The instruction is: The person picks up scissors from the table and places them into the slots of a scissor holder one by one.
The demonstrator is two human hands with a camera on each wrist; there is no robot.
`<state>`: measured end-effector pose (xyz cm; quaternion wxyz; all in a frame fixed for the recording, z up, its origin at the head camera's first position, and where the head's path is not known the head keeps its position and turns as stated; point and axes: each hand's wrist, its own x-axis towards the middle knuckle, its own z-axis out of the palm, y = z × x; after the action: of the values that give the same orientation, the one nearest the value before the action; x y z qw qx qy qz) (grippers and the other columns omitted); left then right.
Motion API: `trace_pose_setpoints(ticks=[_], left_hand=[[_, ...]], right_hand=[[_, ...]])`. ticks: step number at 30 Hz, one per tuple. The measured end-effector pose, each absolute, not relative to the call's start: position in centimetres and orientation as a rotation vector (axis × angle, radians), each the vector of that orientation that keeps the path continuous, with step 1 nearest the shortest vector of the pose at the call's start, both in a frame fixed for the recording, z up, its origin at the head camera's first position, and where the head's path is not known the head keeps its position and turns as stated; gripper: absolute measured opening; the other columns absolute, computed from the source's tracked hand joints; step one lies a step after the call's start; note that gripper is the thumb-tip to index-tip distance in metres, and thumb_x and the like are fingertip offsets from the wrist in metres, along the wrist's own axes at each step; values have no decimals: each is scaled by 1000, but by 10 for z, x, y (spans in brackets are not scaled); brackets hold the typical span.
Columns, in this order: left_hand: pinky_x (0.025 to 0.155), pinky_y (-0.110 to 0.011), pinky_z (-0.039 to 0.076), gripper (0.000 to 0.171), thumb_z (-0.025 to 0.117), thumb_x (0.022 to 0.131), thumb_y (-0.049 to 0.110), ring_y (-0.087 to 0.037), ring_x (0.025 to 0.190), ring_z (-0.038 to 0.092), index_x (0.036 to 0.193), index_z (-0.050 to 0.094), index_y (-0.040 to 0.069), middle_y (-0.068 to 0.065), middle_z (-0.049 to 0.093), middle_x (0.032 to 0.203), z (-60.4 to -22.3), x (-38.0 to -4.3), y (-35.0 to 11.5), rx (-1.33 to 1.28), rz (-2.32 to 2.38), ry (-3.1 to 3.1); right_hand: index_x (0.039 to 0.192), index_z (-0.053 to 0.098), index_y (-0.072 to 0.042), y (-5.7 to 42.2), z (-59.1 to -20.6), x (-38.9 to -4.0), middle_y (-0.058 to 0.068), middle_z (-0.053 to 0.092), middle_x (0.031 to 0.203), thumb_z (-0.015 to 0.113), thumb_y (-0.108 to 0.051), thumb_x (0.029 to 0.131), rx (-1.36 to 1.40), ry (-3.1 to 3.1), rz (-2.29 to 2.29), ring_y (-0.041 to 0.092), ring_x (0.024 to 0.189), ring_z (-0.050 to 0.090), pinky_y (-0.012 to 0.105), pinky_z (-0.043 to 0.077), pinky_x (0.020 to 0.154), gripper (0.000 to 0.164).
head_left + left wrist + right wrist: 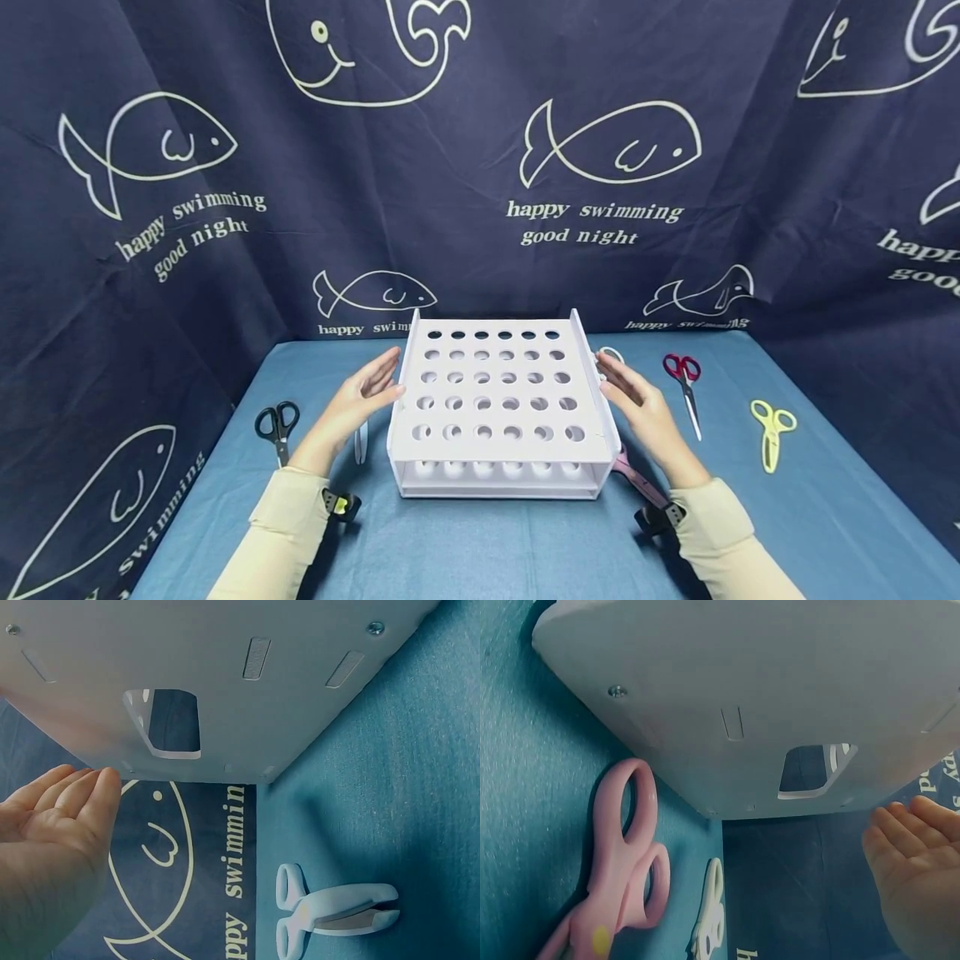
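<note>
The white rack (496, 391) stands in the middle of the worktop (495, 550), close to the back. Its top has five rows of round holes, six in each row. Each side wall has a cut-out window and some small screws.

A person's left hand (357, 402) and right hand (642, 408) are apart, one on each side of the rack. Their fingers are mostly straight and are not wrapped around it. I cannot tell if the fingertips touch the walls. The person has cream sleeves (288, 517) and a small black gadget (345, 506) on each wrist.

The worktop wears a plain blue cover, and scissors lie all about on it. Black scissors (280, 435) are on the far left, and pale scissors (341, 898) are between the left arm and the rack. Pink scissors (604, 900) lie beside the rack's front right corner, partly under the right arm. White scissors (705, 922) are farther back. Red scissors (684, 377) and yellow scissors (770, 427) lie out to the right.

Dark blue cloth (465, 192) hangs behind and on both sides, a bit wrinkly. It has pale line drawings of fish and the words "happy swimming good night".
</note>
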<state>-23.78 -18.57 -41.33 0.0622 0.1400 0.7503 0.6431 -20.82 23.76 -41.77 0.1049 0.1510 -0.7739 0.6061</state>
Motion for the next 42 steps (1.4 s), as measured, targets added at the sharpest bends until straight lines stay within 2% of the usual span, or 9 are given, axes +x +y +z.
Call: trace_pose_setpoints(ticks=[6, 21, 28, 34, 42], left_hand=[[113, -33, 30, 67, 63, 94, 17, -26, 145, 29, 152, 30, 10, -11, 28, 158, -414, -238, -185, 429, 1957, 2241], [106, -20, 39, 62, 61, 95, 16, -22, 142, 34, 151, 33, 8, -10, 34, 155, -415, -237, -185, 471, 1999, 2164], [104, -15, 40, 62, 60, 96, 13, -24, 142, 33, 151, 32, 6, -12, 34, 155, -416, -237, -184, 488, 2036, 2124], [104, -16, 39, 62, 59, 96, 13, -24, 142, 33, 151, 32, 6, -11, 34, 155, -418, -238, -184, 478, 2052, 2116], [104, -15, 39, 62, 58, 96, 13, -25, 143, 32, 151, 31, 6, -12, 33, 156, -419, -237, -183, 498, 2048, 2105]], right_hand=[[145, 40, 3, 234, -417, -207, 27, 40, 147, 51, -13, 101, 464, -2280, 1809, -10, 124, 47, 5, 38, 98, 48], [143, 42, 4, 231, -420, -209, 26, 39, 147, 51, -14, 101, 444, -2265, 1839, -13, 123, 46, 5, 38, 98, 47], [144, 42, 3, 231, -418, -208, 25, 40, 147, 51, -15, 101, 435, -2280, 1852, -13, 123, 46, 5, 39, 97, 47], [145, 43, -3, 232, -416, -209, 20, 40, 149, 53, -19, 100, 395, -2334, 1847, -15, 122, 44, 4, 38, 96, 49], [146, 41, -3, 236, -416, -209, 19, 39, 149, 53, -20, 100, 398, -2358, 1856, -13, 122, 46, 5, 38, 97, 50]])
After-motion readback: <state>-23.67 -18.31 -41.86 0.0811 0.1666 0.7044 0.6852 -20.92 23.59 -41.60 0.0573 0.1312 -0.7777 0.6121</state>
